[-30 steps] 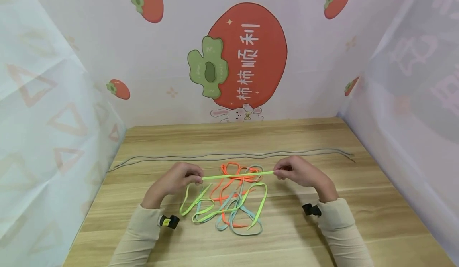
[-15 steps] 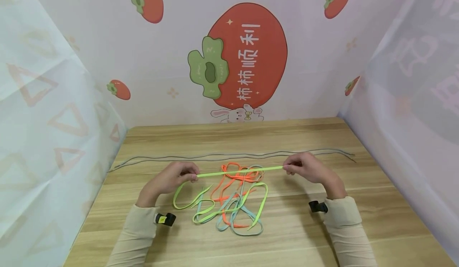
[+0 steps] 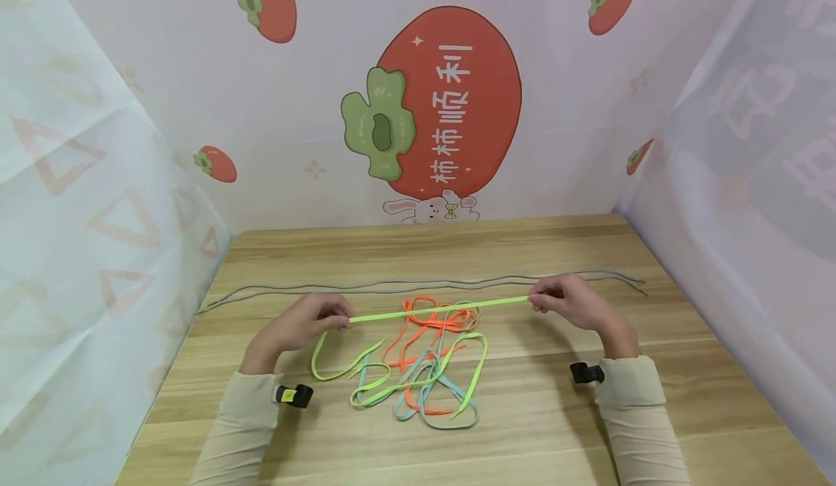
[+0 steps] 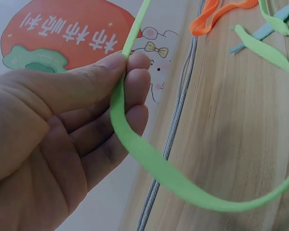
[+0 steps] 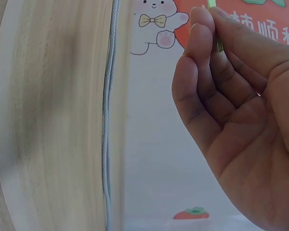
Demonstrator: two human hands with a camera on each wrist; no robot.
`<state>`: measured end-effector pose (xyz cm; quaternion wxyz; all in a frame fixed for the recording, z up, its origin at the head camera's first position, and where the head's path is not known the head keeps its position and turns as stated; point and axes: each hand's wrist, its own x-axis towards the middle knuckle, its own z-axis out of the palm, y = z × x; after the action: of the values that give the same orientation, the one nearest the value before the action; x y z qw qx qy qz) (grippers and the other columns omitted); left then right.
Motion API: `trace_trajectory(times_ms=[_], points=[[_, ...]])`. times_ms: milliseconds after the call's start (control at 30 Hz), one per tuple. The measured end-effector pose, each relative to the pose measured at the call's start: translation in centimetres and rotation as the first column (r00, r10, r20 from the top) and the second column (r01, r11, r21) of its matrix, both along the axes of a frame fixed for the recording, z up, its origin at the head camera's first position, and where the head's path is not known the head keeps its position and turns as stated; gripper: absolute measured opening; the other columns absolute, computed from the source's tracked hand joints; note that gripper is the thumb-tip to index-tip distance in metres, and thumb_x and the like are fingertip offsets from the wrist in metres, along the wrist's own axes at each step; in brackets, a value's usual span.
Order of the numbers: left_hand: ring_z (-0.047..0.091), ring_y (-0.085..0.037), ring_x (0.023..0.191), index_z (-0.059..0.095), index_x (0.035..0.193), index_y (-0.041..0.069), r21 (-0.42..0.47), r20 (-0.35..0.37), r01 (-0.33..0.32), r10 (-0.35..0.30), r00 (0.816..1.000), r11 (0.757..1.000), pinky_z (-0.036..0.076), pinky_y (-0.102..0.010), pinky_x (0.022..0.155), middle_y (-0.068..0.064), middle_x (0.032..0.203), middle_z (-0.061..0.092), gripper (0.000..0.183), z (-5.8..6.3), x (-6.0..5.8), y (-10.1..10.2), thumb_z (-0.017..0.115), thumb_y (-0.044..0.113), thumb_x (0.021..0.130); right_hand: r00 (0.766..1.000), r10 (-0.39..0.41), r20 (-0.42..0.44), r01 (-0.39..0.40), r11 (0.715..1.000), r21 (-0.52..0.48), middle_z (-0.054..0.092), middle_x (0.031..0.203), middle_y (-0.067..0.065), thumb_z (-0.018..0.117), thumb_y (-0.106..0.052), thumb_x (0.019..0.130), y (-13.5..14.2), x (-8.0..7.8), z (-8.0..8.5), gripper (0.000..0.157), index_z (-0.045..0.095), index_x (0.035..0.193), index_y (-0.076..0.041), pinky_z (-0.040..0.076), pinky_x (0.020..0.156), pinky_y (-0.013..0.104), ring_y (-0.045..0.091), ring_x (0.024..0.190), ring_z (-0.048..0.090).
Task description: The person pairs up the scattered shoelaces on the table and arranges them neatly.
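Note:
A flat yellow-green shoelace point(image 3: 437, 310) is stretched taut between both hands above the table. My left hand point(image 3: 310, 320) pinches it between thumb and fingertips; from there a slack loop point(image 4: 168, 180) hangs down in the left wrist view. The right hand point(image 3: 570, 303) pinches the lace near its other end, and a short green tip point(image 5: 219, 44) shows between the fingers in the right wrist view. Below the stretched lace lies a loose tangle of an orange shoelace point(image 3: 411, 361), a pale blue shoelace point(image 3: 451, 423) and yellow-green lace point(image 3: 482, 370).
A long grey cord point(image 3: 392, 283), doubled, runs across the back of the wooden table point(image 3: 509, 457). A white printed sheet point(image 3: 562, 130) stands behind the table, with similar sheets along the left and right sides.
Both hands have moved apart, the right hand rightward and slightly back, the left hand leftward. The taut stretch of yellow-green shoelace has grown longer; the tangle stays in place.

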<state>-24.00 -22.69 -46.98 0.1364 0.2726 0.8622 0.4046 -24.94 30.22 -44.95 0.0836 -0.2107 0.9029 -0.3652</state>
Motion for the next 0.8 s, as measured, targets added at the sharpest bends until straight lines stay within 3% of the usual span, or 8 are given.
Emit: trace_trajectory(times_ms=[167,267,400,500,800], points=[[0.074,-0.033,0.094,0.073,0.110,0.001,-0.007,-0.005,-0.004,0.004,1.000,1.000,0.059,-0.027,0.082,-0.016,0.100,0.077,0.013,-0.3,-0.1,-0.8,0.067,0.012,0.104,1.000,-0.015,-0.014,0.015,1.000,-0.016,0.075,0.093,0.017,0.064,-0.015,0.107,0.8,-0.2,-0.2,0.017,0.076,0.105,-0.003,0.061,0.078,0.039,0.023,0.084,0.071],[0.074,-0.028,0.094,0.073,0.111,0.001,-0.012,-0.017,-0.022,0.022,1.000,1.000,0.058,-0.025,0.081,-0.014,0.101,0.077,0.014,-0.4,-0.3,-1.5,0.066,0.011,0.104,0.999,-0.046,-0.017,0.046,0.999,-0.013,0.076,0.094,0.017,0.064,-0.016,0.107,1.4,-0.2,-0.1,0.018,0.076,0.105,-0.003,0.060,0.079,0.035,0.021,0.085,0.072],[0.074,-0.026,0.095,0.072,0.113,-0.001,0.003,-0.005,-0.049,0.049,0.999,0.999,0.059,-0.026,0.081,-0.016,0.102,0.077,0.015,-0.4,-0.4,-2.4,0.064,0.008,0.105,0.996,-0.089,-0.023,0.089,0.996,-0.002,0.077,0.096,0.015,0.064,-0.018,0.107,2.0,-0.1,0.0,0.021,0.076,0.108,-0.002,0.059,0.079,0.027,0.018,0.087,0.073],[0.075,-0.027,0.096,0.071,0.113,-0.002,0.016,0.009,-0.078,0.077,0.997,0.997,0.060,-0.028,0.082,-0.017,0.102,0.077,0.015,-0.4,-0.4,-3.3,0.064,0.007,0.105,0.993,-0.112,-0.030,0.113,0.994,0.001,0.077,0.097,0.014,0.063,-0.019,0.108,2.4,-0.1,0.0,0.024,0.076,0.110,0.001,0.059,0.079,0.028,0.021,0.088,0.073],[0.075,-0.025,0.093,0.072,0.111,-0.002,0.022,-0.030,-0.157,0.157,0.987,0.987,0.060,-0.030,0.082,-0.017,0.100,0.077,0.016,-0.2,-0.1,-5.5,0.066,0.012,0.105,0.982,-0.169,-0.081,0.171,0.985,0.012,0.076,0.095,0.017,0.063,-0.019,0.108,3.4,-0.2,-0.4,0.023,0.076,0.108,-0.001,0.055,0.074,0.025,0.016,0.082,0.068]])
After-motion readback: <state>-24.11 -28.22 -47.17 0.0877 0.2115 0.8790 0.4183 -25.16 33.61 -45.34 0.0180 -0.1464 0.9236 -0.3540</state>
